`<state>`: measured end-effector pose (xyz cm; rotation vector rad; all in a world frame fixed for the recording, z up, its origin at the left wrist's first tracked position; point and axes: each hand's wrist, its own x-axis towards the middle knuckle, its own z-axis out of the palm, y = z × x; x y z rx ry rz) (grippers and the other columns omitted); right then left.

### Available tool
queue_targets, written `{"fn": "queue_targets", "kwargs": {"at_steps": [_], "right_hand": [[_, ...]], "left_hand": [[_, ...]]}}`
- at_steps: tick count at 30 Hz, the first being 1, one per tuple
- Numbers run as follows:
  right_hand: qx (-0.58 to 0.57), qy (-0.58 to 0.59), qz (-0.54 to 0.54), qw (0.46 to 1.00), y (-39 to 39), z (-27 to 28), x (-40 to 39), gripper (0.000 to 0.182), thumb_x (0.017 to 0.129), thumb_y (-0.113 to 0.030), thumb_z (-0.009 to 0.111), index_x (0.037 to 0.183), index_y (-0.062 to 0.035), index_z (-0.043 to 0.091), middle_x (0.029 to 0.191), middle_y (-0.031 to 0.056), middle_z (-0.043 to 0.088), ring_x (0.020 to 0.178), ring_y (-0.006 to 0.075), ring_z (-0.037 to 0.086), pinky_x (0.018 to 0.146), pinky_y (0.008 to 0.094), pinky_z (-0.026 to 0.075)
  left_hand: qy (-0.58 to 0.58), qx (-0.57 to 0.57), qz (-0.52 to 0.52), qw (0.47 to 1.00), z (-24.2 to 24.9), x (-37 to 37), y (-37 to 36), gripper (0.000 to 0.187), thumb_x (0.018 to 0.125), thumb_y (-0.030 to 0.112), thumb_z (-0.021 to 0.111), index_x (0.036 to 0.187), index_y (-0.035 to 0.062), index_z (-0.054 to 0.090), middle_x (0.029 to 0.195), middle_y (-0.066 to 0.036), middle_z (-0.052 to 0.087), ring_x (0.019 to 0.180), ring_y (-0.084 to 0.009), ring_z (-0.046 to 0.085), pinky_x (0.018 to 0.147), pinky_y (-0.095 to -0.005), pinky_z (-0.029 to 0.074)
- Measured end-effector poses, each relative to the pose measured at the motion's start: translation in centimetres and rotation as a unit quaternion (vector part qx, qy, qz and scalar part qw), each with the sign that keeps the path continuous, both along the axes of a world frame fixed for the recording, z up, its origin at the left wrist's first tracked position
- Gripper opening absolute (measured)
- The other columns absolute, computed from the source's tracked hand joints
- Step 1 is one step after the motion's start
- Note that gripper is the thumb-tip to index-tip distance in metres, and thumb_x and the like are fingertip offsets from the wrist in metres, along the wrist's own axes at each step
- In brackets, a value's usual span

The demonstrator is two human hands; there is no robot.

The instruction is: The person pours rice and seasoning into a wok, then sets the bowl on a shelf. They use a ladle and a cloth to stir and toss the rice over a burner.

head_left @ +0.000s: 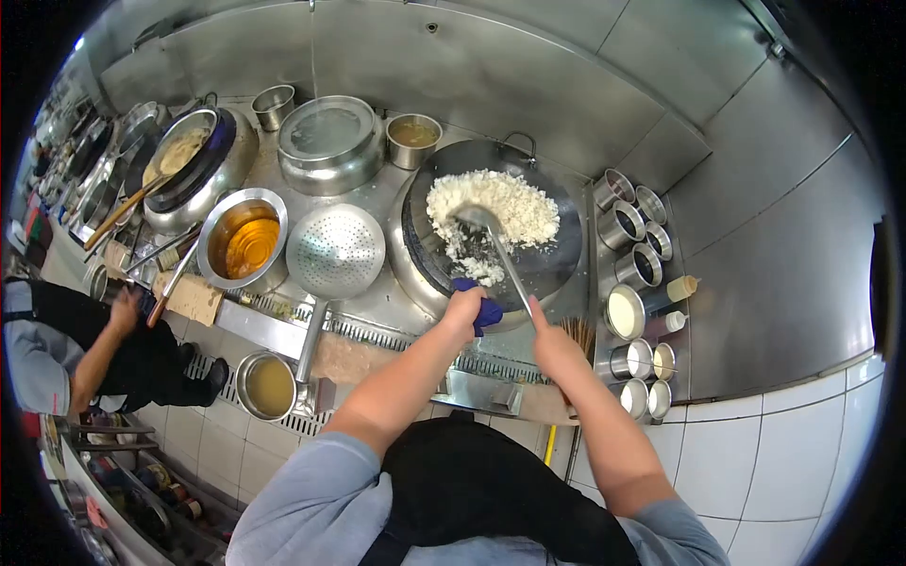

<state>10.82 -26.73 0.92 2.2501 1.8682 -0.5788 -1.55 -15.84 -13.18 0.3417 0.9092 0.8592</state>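
Note:
White rice (514, 203) lies heaped in a large dark wok (557, 269) on the stove. My right hand (559, 347) is closed round the long handle of a ladle (512, 272), whose bowl rests among the rice. At the wok's near edge, my left hand (462, 311) grips a folded blue cloth (489, 313). The part of the wok rim under that cloth is hidden. A perforated strainer (336, 251) lies left of the wok, its handle pointing toward me.
Left of the strainer stands a pot of orange oil (253, 247). Several metal containers (623, 311) line the right side. A pot of cloudy liquid (267, 387) sits low at the front. A co-worker (104, 349) stands at far left, near another wok (184, 156).

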Motion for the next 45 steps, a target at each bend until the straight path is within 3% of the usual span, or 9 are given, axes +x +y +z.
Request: {"fn": "queue_targets", "kwargs": {"at_steps": [12, 15, 20, 23, 27, 30, 36, 39, 45], "right_hand": [[0.101, 0.117, -0.024, 0.988, -6.0, 5.1, 8.7, 0.067, 0.085, -0.009, 0.053, 0.145, -0.0237, 0.025, 0.115, 0.0255, 0.058, 0.107, 0.0363, 0.058, 0.088, 0.0396, 0.046], [0.270, 0.149, -0.109, 0.945, -0.9, -1.4, 9.0, 0.064, 0.088, -0.018, 0.053, 0.144, -0.0296, 0.023, 0.095, 0.0274, 0.062, 0.079, 0.0389, 0.064, 0.069, 0.0425, 0.051], [0.023, 0.412, -0.211, 0.886, 2.6, -3.3, 3.3, 0.070, 0.088, -0.011, 0.052, 0.147, -0.0254, 0.017, 0.081, 0.0158, 0.065, 0.049, 0.0196, 0.054, 0.043, 0.0337, 0.046], [0.189, 0.162, 0.074, 0.966, -0.6, -1.5, 7.3, 0.066, 0.088, -0.015, 0.051, 0.147, -0.0212, 0.021, 0.064, 0.0098, 0.057, 0.052, 0.0187, 0.054, 0.046, 0.0340, 0.044], [0.216, 0.154, 0.035, 0.963, -3.5, 0.7, 6.8, 0.063, 0.091, -0.017, 0.050, 0.146, -0.0282, 0.022, 0.058, 0.0026, 0.048, 0.046, 0.0141, 0.046, 0.040, 0.0300, 0.039], [-0.089, 0.551, -0.261, 0.788, -1.2, -2.5, 5.8, 0.057, 0.095, -0.016, 0.045, 0.145, -0.0308, 0.024, 0.054, -0.0006, 0.039, 0.040, 0.0105, 0.040, 0.037, 0.0270, 0.037], [0.120, 0.301, -0.089, 0.942, -1.8, 3.0, 4.9, 0.056, 0.095, -0.015, 0.045, 0.145, -0.0280, 0.024, 0.054, 0.0002, 0.038, 0.037, 0.0093, 0.034, 0.035, 0.0256, 0.035], [-0.060, 0.596, -0.218, 0.770, -3.5, 0.8, 5.9, 0.055, 0.095, -0.016, 0.046, 0.145, -0.0255, 0.025, 0.057, 0.0009, 0.040, 0.039, 0.0099, 0.038, 0.036, 0.0254, 0.036], [0.242, 0.313, -0.013, 0.918, -1.6, -2.8, 7.2, 0.054, 0.094, -0.016, 0.047, 0.144, -0.0247, 0.029, 0.059, 0.0009, 0.043, 0.040, 0.0104, 0.039, 0.037, 0.0266, 0.038]], "left_hand": [[0.011, -0.016, 0.008, 1.000, 1.7, -1.0, -0.2, 0.007, 0.075, 0.009, 0.053, 0.080, 0.0046, 0.050, 0.069, -0.006, 0.053, 0.056, -0.0200, 0.057, 0.052, -0.0325, 0.051], [0.033, -0.031, -0.005, 0.999, 3.4, -1.6, -0.6, 0.007, 0.075, 0.009, 0.054, 0.079, 0.0054, 0.050, 0.068, -0.005, 0.053, 0.056, -0.0200, 0.057, 0.052, -0.0331, 0.050], [0.028, -0.021, -0.015, 0.999, 2.5, -1.6, 0.0, 0.007, 0.074, 0.009, 0.055, 0.079, 0.0057, 0.050, 0.068, -0.006, 0.053, 0.056, -0.0204, 0.057, 0.051, -0.0327, 0.049], [0.013, -0.035, -0.004, 0.999, 1.8, -1.4, -0.1, 0.011, 0.078, 0.015, 0.057, 0.080, 0.0071, 0.051, 0.065, -0.005, 0.052, 0.052, -0.0185, 0.055, 0.046, -0.0318, 0.046], [0.030, -0.040, -0.013, 0.999, 4.0, -2.4, -1.7, 0.018, 0.081, 0.026, 0.060, 0.080, 0.0098, 0.052, 0.061, -0.003, 0.051, 0.048, -0.0161, 0.053, 0.041, -0.0304, 0.041], [0.000, -0.027, -0.039, 0.999, 3.5, -2.2, -2.9, 0.024, 0.083, 0.035, 0.060, 0.081, 0.0124, 0.052, 0.059, -0.001, 0.051, 0.045, -0.0147, 0.051, 0.038, -0.0291, 0.036], [0.029, -0.053, -0.035, 0.998, 4.8, -1.7, -2.4, 0.019, 0.082, 0.030, 0.061, 0.081, 0.0124, 0.054, 0.065, -0.003, 0.056, 0.048, -0.0162, 0.052, 0.039, -0.0303, 0.037], [0.014, -0.065, 0.016, 0.998, 3.8, -0.8, -1.9, 0.016, 0.080, 0.026, 0.060, 0.081, 0.0115, 0.053, 0.065, -0.003, 0.056, 0.049, -0.0173, 0.053, 0.040, -0.0317, 0.038], [0.026, -0.057, 0.004, 0.998, 3.6, -1.4, -2.1, 0.013, 0.079, 0.022, 0.058, 0.082, 0.0104, 0.053, 0.068, -0.003, 0.056, 0.052, -0.0179, 0.055, 0.043, -0.0321, 0.039]]}}
